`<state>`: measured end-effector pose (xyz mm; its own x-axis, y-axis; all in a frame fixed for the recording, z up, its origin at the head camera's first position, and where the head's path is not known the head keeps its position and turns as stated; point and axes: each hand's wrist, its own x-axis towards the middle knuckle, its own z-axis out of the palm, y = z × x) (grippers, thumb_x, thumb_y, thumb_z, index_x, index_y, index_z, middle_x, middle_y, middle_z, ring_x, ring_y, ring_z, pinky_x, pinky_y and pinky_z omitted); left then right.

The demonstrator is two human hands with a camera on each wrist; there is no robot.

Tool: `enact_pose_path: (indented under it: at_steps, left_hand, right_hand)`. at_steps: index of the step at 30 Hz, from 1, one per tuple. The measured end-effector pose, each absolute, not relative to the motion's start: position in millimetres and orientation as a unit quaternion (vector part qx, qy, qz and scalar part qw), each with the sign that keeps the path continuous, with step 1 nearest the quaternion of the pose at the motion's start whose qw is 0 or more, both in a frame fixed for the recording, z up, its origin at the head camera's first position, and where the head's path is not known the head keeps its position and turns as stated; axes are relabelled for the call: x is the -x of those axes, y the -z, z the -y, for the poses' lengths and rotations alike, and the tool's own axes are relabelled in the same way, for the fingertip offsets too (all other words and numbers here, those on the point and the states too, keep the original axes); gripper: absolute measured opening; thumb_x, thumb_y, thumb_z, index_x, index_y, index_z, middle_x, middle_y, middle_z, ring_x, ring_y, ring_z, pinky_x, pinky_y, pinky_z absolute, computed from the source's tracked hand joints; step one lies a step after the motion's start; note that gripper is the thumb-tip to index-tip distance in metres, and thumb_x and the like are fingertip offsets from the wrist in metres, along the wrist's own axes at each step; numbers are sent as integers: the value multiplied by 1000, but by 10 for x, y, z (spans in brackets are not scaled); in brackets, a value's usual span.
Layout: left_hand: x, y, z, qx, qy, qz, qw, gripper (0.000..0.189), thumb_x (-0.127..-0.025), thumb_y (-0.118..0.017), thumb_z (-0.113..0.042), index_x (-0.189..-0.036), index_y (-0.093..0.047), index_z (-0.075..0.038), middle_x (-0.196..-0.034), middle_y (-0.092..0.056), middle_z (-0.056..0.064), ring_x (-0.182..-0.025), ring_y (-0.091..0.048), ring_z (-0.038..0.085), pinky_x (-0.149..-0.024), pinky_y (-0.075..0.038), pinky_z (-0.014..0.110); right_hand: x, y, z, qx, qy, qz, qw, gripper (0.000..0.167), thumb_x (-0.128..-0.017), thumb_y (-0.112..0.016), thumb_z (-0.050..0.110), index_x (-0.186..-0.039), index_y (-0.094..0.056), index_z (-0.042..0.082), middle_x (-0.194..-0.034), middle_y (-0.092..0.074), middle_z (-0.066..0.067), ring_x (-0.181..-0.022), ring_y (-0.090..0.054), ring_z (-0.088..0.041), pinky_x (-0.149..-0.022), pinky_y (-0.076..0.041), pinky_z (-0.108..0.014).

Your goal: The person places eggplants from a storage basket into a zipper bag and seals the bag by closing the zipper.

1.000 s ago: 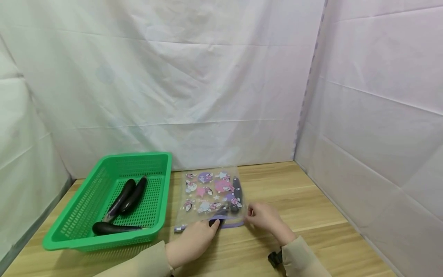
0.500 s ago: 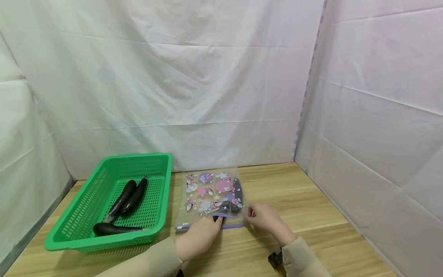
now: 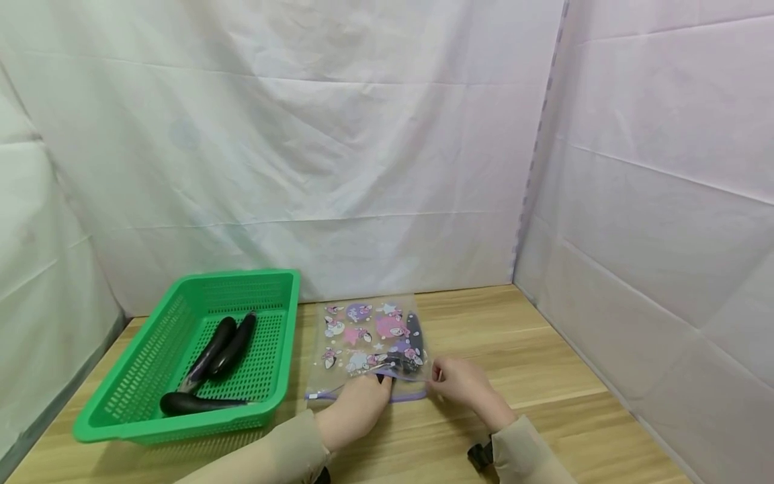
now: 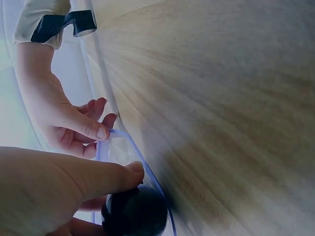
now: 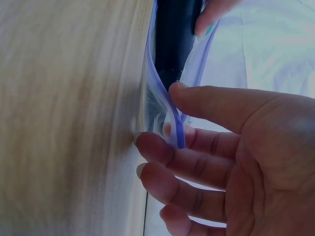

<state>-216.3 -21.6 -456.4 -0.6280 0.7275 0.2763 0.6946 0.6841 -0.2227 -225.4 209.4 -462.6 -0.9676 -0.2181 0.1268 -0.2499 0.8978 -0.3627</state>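
Note:
A clear zip bag (image 3: 334, 346) with pink and purple prints lies flat, its purple-edged mouth parted towards me. Inside, along its right side, lies one dark eggplant (image 3: 414, 326). My left hand (image 3: 358, 407) grips a second eggplant (image 4: 135, 212) at the mouth; its far part is within the bag and its rounded near end shows in the left wrist view. At the mouth's right corner, my right hand (image 3: 462, 382) pinches the purple zip edge (image 5: 180, 132) between thumb and fingers. The bag film partly hides the left fingers.
To the left stands a green perforated basket (image 3: 293, 336). Two eggplants (image 3: 234, 347) lie side by side in it, and another eggplant (image 3: 199, 403) lies near its front wall. White cloth (image 3: 302, 154) hangs behind and on both sides of the wooden table (image 3: 514, 329).
My left hand has moved forward and slightly right, pushing the gripped eggplant further into the bag. My right hand keeps its pinch on the corner, almost still.

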Motion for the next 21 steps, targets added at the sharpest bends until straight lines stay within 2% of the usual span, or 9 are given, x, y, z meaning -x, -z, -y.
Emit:
enact_pose_path:
  at_steps: [9,16,21]
  left_hand:
    - [2172,4564,227,396,-42,902,168,31,-84,-70,-11,-113,-69,-2,-79,-64,14,-66,-62,21,-51,-52,31]
    - [2247,4536,287,408,15,904,130,40,-80,-75,-20,-113,-66,1,-81,-66,13,-70,-63,24,-56,-51,34]
    - [2255,4511,330,423,29,897,126,40,-81,-74,-19,-114,-66,0,-83,-68,13,-71,-64,24,-60,-51,35]
  right_hand:
    - [2240,4626,-2087,-121,-189,973,48,24,-82,-74,26,-70,-54,20,-56,-50,13,-50,-45,-8,-48,-36,-29]
    - [2245,4628,-2087,-116,-197,972,42,23,-82,-74,25,-71,-54,19,-58,-50,12,-51,-45,-8,-49,-37,-29]
    - [2247,4622,-2086,-116,-198,972,41,23,-82,-74,25,-72,-55,19,-58,-50,12,-51,-45,-8,-49,-37,-29]
